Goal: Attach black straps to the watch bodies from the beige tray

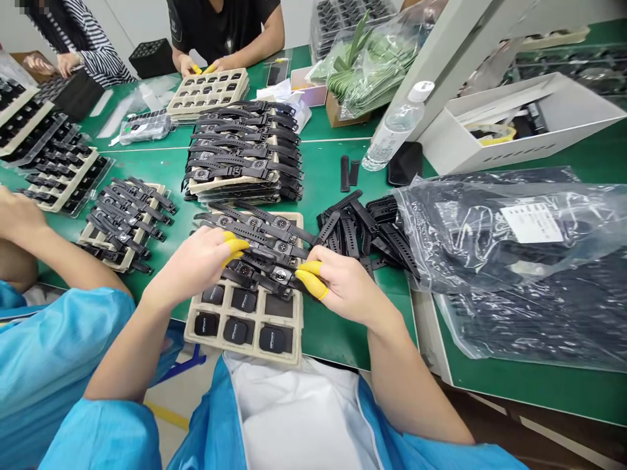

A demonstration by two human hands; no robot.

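Yellow finger cots cover fingertips on both hands. My left hand (198, 261) is closed in a pinch at the left part of a black smartwatch (281, 275), on its strap. On the other side, my right hand (350, 284) pinches the same watch close to its case, which shows its round back sensor. Beneath them lies a beige compartment tray (245, 350). Strapped watches (255, 223) lie face down across its far rows. Square black watch cases (238, 330) without straps sit in the near compartments. The fingers partly hide the strap ends.
Loose black straps (350, 225) lie right of the tray, beside clear bags of straps (490, 228). Stacked watch trays (245, 153) stand behind. A water bottle (396, 127), a white box (519, 124) and a co-worker's arm (73, 251) are nearby.
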